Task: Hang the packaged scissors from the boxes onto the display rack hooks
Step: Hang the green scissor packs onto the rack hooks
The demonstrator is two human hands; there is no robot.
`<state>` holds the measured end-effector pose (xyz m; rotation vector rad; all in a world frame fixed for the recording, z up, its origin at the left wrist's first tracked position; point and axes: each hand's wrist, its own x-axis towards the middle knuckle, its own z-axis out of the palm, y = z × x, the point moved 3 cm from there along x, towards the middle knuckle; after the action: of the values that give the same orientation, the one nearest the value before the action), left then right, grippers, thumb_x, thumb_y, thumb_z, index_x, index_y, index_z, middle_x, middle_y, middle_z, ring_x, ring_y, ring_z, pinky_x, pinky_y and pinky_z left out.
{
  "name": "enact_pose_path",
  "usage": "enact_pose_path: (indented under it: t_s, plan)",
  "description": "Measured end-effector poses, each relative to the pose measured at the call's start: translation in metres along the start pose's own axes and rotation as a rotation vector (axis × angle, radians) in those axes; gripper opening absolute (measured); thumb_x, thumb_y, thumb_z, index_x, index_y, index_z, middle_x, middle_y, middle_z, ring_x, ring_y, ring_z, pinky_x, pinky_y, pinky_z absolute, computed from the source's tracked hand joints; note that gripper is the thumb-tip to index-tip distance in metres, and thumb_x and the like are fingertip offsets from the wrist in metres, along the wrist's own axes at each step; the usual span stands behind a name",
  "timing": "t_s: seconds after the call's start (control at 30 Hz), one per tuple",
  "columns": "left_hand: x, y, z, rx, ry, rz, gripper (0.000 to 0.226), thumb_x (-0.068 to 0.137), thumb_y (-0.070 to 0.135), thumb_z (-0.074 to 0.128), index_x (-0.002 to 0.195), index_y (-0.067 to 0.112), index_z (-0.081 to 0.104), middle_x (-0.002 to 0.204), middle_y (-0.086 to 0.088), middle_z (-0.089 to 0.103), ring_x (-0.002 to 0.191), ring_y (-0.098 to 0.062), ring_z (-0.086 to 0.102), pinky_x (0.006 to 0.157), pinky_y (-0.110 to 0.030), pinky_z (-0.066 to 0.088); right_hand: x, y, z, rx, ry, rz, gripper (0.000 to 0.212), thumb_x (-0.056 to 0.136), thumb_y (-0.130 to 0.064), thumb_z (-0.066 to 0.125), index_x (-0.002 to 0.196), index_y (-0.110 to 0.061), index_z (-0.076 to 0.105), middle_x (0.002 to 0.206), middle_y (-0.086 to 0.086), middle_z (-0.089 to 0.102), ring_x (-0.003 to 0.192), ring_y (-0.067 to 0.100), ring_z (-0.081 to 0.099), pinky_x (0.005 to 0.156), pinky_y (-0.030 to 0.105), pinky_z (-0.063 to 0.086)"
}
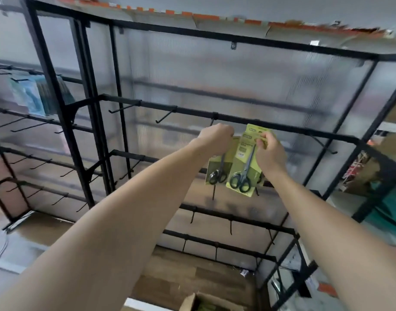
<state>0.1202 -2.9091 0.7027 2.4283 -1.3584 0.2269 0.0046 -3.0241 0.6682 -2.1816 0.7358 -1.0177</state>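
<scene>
Green card backs the packaged scissors point(243, 167), and both hands are up at the display rack point(215, 117) with several packs between them. The right hand point(269, 151) pinches the top of the front pack near its hang slot, fingers curled on the card's upper edge. The left hand point(216, 138) is closed around the top of a second pack point(217, 171) just behind and to the left, close under a hook point(212, 121) on the rack's horizontal bar. Whether either slot is already over the hook I cannot tell; the hands cover that spot.

Each pack looks light and flat, the card fairly stiff but likely to bend at the thin strip above the slot. The black-handled scissors sit low in the pack, so the weight should hang downward and the card should swing if held loosely. The best hold is probably at the top corners beside the slot, leaving the hole free for the hook tip. Glossy card could slip between packs held together.

An open cardboard box point(206, 301) sits on the floor below, with more green packs inside.
</scene>
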Motion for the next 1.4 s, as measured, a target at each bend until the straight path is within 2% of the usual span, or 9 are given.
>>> enact_pose_path:
  t_s: [0.13, 0.23, 0.5, 0.6, 0.9, 1.07, 1.17, 1.27, 1.4]
  plan:
    - [0.013, 0.019, 0.003, -0.046, -0.007, 0.057, 0.018, 0.089, 0.001, 0.044, 0.089, 0.013, 0.057, 0.085, -0.004, 0.061, 0.073, -0.026, 0.06, 0.054, -0.029, 0.039, 0.004, 0.013, -0.015, -0.084, 0.108, 0.003, 0.013, 0.104, -0.015, 0.04, 0.099, -0.011, 0.052, 0.096, 0.004, 0.058, 0.084, 0.019, 0.052, 0.059, 0.022, 0.034]
    - [0.018, 0.025, 0.008, -0.033, -0.03, 0.073, 0.017, 0.09, 0.001, 0.044, 0.089, 0.014, 0.054, 0.083, -0.002, 0.055, 0.069, -0.022, 0.054, 0.05, -0.029, 0.034, 0.013, 0.017, -0.016, -0.165, 0.055, 0.088, 0.009, 0.1, -0.008, 0.04, 0.098, -0.01, 0.049, 0.099, 0.008, 0.058, 0.086, 0.026, 0.053, 0.057, 0.028, 0.033]
    - [0.031, 0.023, 0.017, -0.054, -0.071, 0.107, 0.029, 0.093, 0.001, 0.048, 0.109, 0.02, 0.063, 0.095, -0.002, 0.062, 0.066, -0.016, 0.054, 0.047, -0.026, 0.033, 0.021, 0.015, -0.016, -0.235, -0.042, 0.104, 0.025, 0.097, -0.005, 0.041, 0.117, -0.012, 0.053, 0.11, 0.0, 0.054, 0.097, 0.019, 0.05, 0.061, 0.026, 0.031]
    - [0.033, 0.023, 0.022, -0.084, -0.1, 0.135, 0.03, 0.095, 0.003, 0.049, 0.118, 0.019, 0.062, 0.097, -0.002, 0.061, 0.068, -0.016, 0.056, 0.05, -0.025, 0.036, 0.024, 0.016, -0.018, -0.254, -0.07, 0.095, 0.03, 0.1, -0.009, 0.039, 0.128, -0.01, 0.051, 0.117, 0.005, 0.055, 0.098, 0.017, 0.046, 0.073, 0.028, 0.034]
    - [0.032, 0.025, 0.025, -0.096, -0.13, 0.161, 0.018, 0.096, 0.006, 0.048, 0.092, 0.021, 0.056, 0.079, 0.001, 0.054, 0.066, -0.018, 0.055, 0.052, -0.027, 0.038, 0.039, 0.022, -0.02, -0.428, -0.176, 0.126, 0.037, 0.103, -0.017, 0.042, 0.139, -0.015, 0.052, 0.132, 0.013, 0.059, 0.11, 0.03, 0.057, 0.078, 0.031, 0.039]
    - [0.034, 0.025, 0.023, -0.107, -0.122, 0.166, 0.027, 0.097, 0.002, 0.048, 0.114, 0.017, 0.063, 0.09, -0.001, 0.057, 0.07, -0.018, 0.055, 0.055, -0.026, 0.039, 0.042, 0.018, -0.026, -0.477, -0.111, 0.066, 0.018, 0.101, -0.022, 0.049, 0.115, -0.017, 0.058, 0.108, 0.009, 0.064, 0.092, 0.028, 0.06, 0.07, 0.034, 0.046]
    - [0.036, 0.026, 0.026, -0.108, -0.124, 0.163, 0.029, 0.097, 0.002, 0.049, 0.121, 0.014, 0.061, 0.097, -0.004, 0.059, 0.071, -0.018, 0.055, 0.055, -0.024, 0.039, 0.041, 0.011, -0.028, -0.464, -0.08, -0.043, 0.016, 0.097, -0.012, 0.052, 0.111, -0.015, 0.058, 0.111, 0.007, 0.058, 0.097, 0.025, 0.058, 0.08, 0.042, 0.053]
    - [0.037, 0.026, 0.024, -0.122, -0.099, 0.152, 0.023, 0.098, 0.006, 0.049, 0.115, 0.013, 0.063, 0.086, 0.0, 0.056, 0.067, -0.017, 0.055, 0.056, -0.025, 0.041, 0.038, 0.003, -0.028, -0.492, -0.126, -0.18, 0.023, 0.09, -0.006, 0.054, 0.11, -0.016, 0.06, 0.115, 0.005, 0.053, 0.109, 0.023, 0.052, 0.088, 0.042, 0.05]
    - [0.039, 0.025, 0.022, -0.16, -0.094, 0.134, 0.015, 0.098, 0.013, 0.054, 0.093, 0.01, 0.067, 0.085, -0.006, 0.061, 0.069, -0.024, 0.059, 0.061, -0.03, 0.049, 0.035, 0.001, -0.026, -0.572, -0.255, -0.231, 0.023, 0.089, -0.014, 0.058, 0.11, -0.017, 0.065, 0.114, 0.005, 0.052, 0.115, 0.025, 0.043, 0.097, 0.043, 0.042]
